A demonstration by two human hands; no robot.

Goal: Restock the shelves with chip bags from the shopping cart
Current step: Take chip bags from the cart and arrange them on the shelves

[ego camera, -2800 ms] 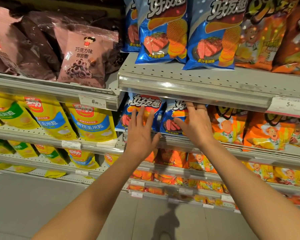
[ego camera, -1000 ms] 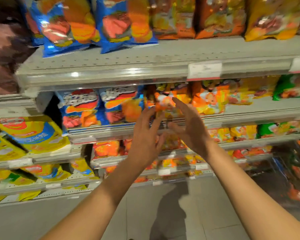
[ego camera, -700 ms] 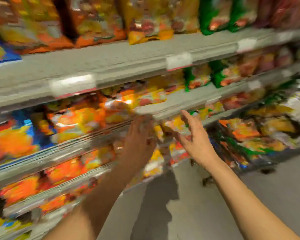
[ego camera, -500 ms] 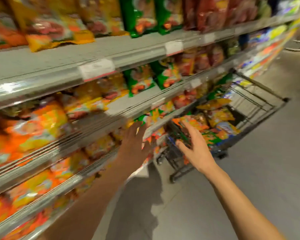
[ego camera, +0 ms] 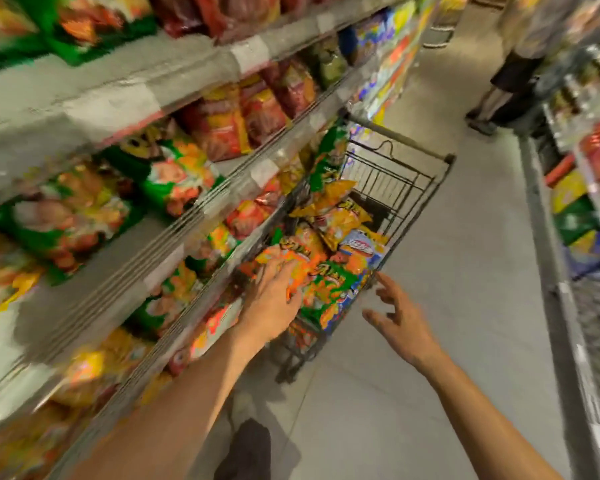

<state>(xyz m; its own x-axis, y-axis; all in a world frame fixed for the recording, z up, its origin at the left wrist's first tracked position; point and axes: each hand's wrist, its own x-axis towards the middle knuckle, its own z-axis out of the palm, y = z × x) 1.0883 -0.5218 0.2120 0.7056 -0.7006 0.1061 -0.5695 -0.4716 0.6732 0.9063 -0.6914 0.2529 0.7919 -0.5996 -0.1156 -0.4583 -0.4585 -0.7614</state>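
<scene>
Blurred snack shelves (ego camera: 194, 74) flanking me, I am laying my left hand (ego camera: 274, 299), fingers flat, on a puffy, crushable orange chip bag (ego camera: 300, 271) in the shopping cart (ego camera: 426, 188), my right hand (ego camera: 400, 320) hovering spread and empty; its crimped edge looks like the safest hold.

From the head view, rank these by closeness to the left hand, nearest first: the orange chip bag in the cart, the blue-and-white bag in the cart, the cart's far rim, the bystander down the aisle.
1. Orange chip bag: under the left hand fingers.
2. Blue-and-white bag: farther right in the cart.
3. Cart's far rim: at the far end.
4. Bystander: far up the aisle.
</scene>
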